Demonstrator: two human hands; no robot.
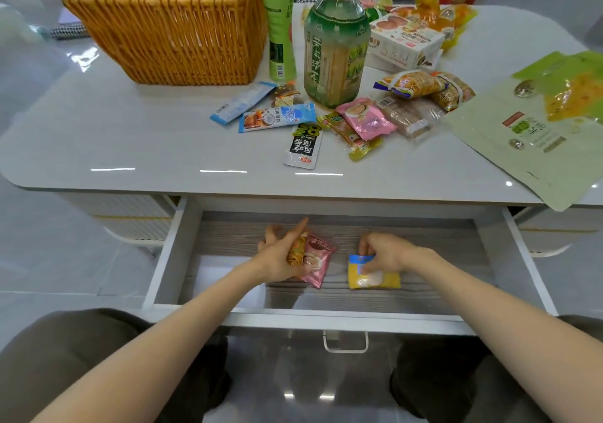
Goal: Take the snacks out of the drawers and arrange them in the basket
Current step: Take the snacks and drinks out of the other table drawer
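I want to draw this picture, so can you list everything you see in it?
table: one, pale grey, middle
basket: one, orange, table's far left
green bottle: one, light green, beside basket
tea bottle: one, clear with green label, table middle
box: one, white, right of tea bottle
small packets: about ten, mixed colours, table middle and back
big bag: one, pale green, table's right edge
drawer: one, white, open below table
pink packet: one, pink, in left hand
orange packet: one, orange, same hand
yellow packet: one, yellow, in drawer
left hand: holds pink and orange packets
right hand: pinches yellow packet
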